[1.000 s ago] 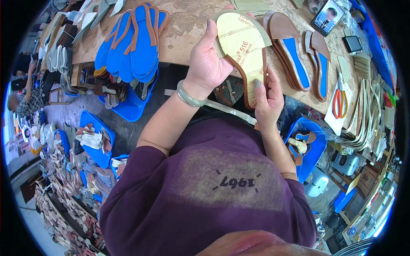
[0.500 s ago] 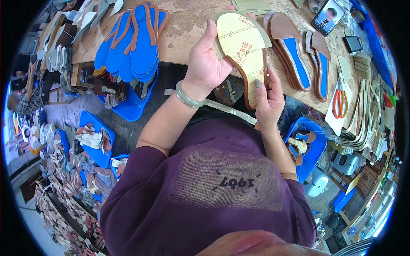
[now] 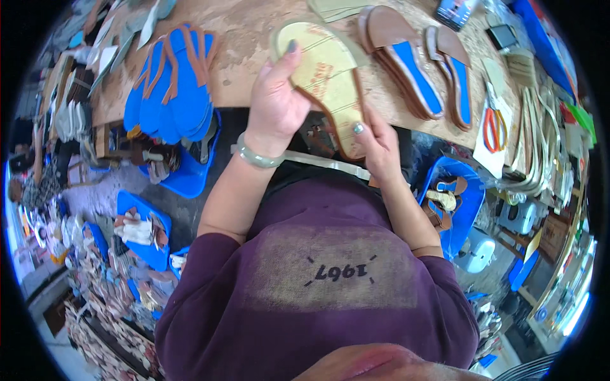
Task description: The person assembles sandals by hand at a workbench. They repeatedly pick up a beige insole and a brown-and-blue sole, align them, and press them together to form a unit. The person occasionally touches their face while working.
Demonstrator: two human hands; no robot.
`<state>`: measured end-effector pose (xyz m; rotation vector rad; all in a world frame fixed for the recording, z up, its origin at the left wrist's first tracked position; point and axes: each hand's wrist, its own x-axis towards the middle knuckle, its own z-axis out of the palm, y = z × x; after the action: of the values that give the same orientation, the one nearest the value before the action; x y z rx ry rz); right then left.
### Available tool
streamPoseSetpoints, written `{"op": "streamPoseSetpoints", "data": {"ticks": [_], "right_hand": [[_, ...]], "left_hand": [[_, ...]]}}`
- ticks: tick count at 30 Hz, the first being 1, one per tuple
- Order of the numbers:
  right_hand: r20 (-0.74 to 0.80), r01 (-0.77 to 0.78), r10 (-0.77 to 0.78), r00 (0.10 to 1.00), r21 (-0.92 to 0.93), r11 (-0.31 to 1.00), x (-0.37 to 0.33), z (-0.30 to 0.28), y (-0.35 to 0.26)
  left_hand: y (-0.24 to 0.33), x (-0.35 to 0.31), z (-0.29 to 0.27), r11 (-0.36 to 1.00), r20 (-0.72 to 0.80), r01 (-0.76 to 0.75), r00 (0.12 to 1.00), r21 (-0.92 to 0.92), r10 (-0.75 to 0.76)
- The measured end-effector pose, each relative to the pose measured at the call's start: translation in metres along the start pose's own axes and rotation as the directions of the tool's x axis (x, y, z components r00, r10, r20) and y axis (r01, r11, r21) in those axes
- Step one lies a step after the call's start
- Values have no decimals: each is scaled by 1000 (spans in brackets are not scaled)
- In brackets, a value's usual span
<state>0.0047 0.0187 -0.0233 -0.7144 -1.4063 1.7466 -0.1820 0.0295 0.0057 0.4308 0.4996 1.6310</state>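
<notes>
I hold a shoe insole (image 3: 330,79) above the front edge of the workbench, its pale yellow underside toward me. Brown edging runs round its narrower lower half, and a thin grey-green layer sticks out past the wide end. My left hand (image 3: 279,98), with a pale green bangle on the wrist, grips the wide part, thumb on top. Lower down, my right hand (image 3: 381,149) pinches the narrow end between thumb and fingers. Just right of the insole lies a stack of brown and blue insoles (image 3: 406,70); a smaller stack (image 3: 456,76) is beside it.
Blue insoles with brown straps (image 3: 175,89) fan out on the bench (image 3: 238,63) at left. Orange-handled scissors (image 3: 494,127), a phone (image 3: 454,13) and long pale strips (image 3: 530,143) lie at right. Blue bins (image 3: 467,235) with shoe parts stand below the bench.
The view has shifted, so the bench things appear farther left. Both hands keep hold of the insole, which has moved slightly left and tilted a little.
</notes>
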Motion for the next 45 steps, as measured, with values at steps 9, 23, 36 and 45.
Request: {"op": "streamPoseSetpoints", "data": {"ticks": [9,23,36,45], "right_hand": [[-69,186,-511,857,-883,430,11,-48,-52],[105,122,-551,828,-992,-5,69,-50,-55],[745,862,-485,458,-505,38,196,163,17],[977,899,-107,182,-210,-384,261,188,15]], "left_hand": [[12,-33,57,300,455,-552,825,778,336],[20,-94,140,733,907,-673,365,99,212],[89,-115,107,108,924,-927,369,359,103],[99,-115,110,224,931,-915,358,337,63]]}}
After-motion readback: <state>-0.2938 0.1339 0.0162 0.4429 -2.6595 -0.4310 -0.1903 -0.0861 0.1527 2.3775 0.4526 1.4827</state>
